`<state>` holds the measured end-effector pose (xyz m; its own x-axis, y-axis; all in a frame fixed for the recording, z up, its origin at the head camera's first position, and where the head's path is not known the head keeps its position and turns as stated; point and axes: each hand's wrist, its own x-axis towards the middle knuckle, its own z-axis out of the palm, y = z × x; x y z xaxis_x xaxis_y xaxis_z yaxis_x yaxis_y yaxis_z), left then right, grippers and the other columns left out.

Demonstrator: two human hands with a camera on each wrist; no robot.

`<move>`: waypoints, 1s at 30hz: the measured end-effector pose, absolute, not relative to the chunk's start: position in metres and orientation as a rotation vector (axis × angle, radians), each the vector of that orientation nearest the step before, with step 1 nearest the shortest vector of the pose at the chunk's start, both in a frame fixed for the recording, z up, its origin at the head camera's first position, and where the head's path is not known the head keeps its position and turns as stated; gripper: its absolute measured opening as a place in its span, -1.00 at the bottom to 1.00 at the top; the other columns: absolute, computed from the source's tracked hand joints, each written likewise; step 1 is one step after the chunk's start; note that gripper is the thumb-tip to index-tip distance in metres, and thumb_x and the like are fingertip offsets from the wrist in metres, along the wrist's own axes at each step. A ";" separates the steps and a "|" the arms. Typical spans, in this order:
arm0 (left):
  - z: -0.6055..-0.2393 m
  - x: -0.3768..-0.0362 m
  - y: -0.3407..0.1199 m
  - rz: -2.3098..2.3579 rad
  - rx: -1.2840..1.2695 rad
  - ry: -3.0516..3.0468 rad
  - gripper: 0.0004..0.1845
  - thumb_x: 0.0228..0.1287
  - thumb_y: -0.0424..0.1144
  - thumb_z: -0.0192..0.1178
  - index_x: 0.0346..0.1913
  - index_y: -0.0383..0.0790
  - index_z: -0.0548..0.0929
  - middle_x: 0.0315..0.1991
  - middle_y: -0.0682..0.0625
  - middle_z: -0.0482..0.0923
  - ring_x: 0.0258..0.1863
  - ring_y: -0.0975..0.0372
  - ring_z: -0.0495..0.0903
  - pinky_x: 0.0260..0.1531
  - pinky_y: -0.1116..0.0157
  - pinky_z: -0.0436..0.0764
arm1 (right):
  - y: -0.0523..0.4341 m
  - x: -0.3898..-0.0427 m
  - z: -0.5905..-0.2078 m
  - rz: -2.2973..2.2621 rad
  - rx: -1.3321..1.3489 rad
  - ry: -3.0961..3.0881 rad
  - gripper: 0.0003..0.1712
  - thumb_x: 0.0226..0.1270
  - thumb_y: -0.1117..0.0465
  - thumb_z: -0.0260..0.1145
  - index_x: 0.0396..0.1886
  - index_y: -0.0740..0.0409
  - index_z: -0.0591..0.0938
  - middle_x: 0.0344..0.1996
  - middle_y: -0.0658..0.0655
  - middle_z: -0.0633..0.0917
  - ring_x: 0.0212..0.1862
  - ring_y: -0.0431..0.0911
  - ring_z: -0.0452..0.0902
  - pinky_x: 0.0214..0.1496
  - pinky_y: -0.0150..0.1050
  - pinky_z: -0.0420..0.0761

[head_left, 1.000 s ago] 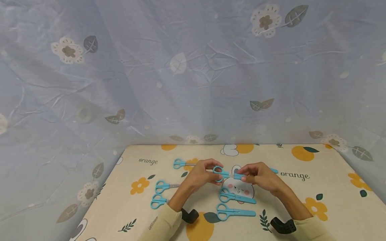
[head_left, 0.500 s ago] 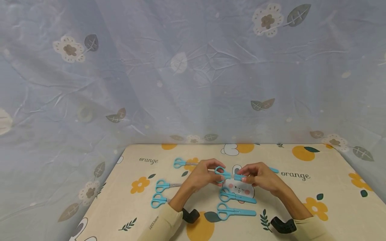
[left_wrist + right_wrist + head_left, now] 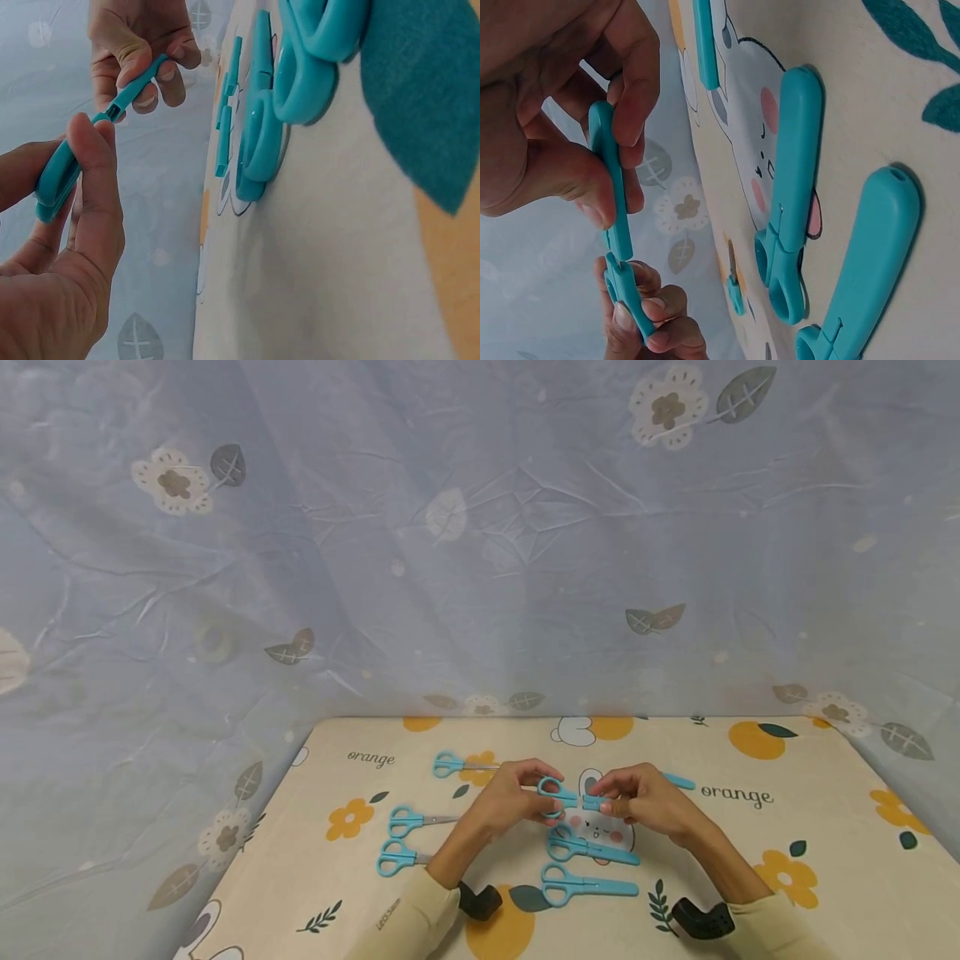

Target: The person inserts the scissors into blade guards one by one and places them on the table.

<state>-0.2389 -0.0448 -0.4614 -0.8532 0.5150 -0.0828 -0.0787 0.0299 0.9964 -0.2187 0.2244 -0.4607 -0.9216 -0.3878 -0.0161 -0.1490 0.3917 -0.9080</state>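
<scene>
In the head view my left hand (image 3: pixel 506 806) pinches the blue handles of a pair of scissors (image 3: pixel 556 799) above the table. My right hand (image 3: pixel 648 802) pinches a blue blade cover (image 3: pixel 592 802) between thumb and fingers. Cover and scissors are in line, the cover's mouth close to the handles. In the left wrist view the cover (image 3: pixel 139 86) meets the scissors (image 3: pixel 56 176) near the left fingertips; the blades are hidden. In the right wrist view only a thin gap parts the cover (image 3: pixel 613 172) from the scissors (image 3: pixel 628 289).
Two covered scissors (image 3: pixel 592 848) (image 3: pixel 588 887) lie in front of my hands. To the left are bare-bladed scissors (image 3: pixel 447 764) (image 3: pixel 405 821) and a third pair (image 3: pixel 396 857), partly behind my left arm. Another blue cover (image 3: pixel 678 781) lies behind my right hand. A hanging cloth (image 3: pixel 480 568) backs the table.
My left hand has moved slightly right with the scissors, and the gap between handles and cover has narrowed, hiding the metal that showed there. My right hand has stayed nearly still.
</scene>
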 end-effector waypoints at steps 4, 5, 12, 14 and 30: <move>-0.464 -0.240 -0.042 1.883 0.438 1.900 -0.67 0.30 -0.57 0.38 0.10 -0.34 0.73 -0.17 -0.09 0.65 -0.40 0.16 0.80 -0.26 0.15 0.89 | 0.222 -0.221 -0.460 -1.535 -0.478 2.434 -0.77 0.42 0.34 0.43 0.01 0.29 0.81 -0.29 0.20 0.76 -0.32 -0.13 0.55 -0.38 -0.22 0.68; -0.464 -0.240 -0.041 1.884 0.439 1.902 -0.67 0.28 -0.57 0.38 0.09 -0.34 0.74 -0.17 -0.09 0.65 -0.41 0.16 0.79 -0.27 0.16 0.89 | 0.222 -0.221 -0.461 -1.536 -0.477 2.431 -0.77 0.41 0.34 0.42 0.01 0.29 0.81 -0.29 0.20 0.75 -0.32 -0.12 0.55 -0.37 -0.22 0.68; -0.468 -0.238 -0.037 1.870 0.435 1.932 -0.67 0.24 -0.59 0.39 0.05 -0.33 0.75 -0.19 -0.07 0.65 -0.47 0.17 0.77 -0.31 0.18 0.89 | 0.220 -0.221 -0.466 -1.551 -0.456 2.385 -0.74 0.45 0.32 0.41 0.06 0.29 0.80 -0.28 0.20 0.76 -0.30 -0.11 0.57 -0.37 -0.21 0.69; -0.469 -0.238 -0.037 1.861 0.434 1.938 -0.67 0.26 -0.59 0.39 0.05 -0.31 0.75 -0.19 -0.07 0.65 -0.46 0.17 0.77 -0.31 0.18 0.89 | 0.220 -0.221 -0.467 -1.554 -0.453 2.380 -0.74 0.45 0.32 0.41 0.07 0.29 0.80 -0.29 0.20 0.76 -0.30 -0.11 0.57 -0.38 -0.21 0.68; -0.472 -0.242 -0.038 1.835 0.410 1.945 -0.62 0.32 -0.57 0.37 0.18 -0.39 0.69 -0.13 -0.11 0.67 -0.40 0.17 0.79 -0.25 0.17 0.89 | 0.221 -0.223 -0.472 -1.528 -0.448 2.388 -0.67 0.47 0.23 0.44 0.13 0.28 0.78 -0.27 0.16 0.75 -0.34 -0.14 0.51 -0.42 -0.28 0.57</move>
<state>-0.2419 -0.0384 -0.4718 -0.8625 0.4945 -0.1079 -0.0788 0.0794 0.9937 -0.2234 0.2211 -0.4724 -0.9156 -0.3975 -0.0601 -0.1122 0.3961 -0.9113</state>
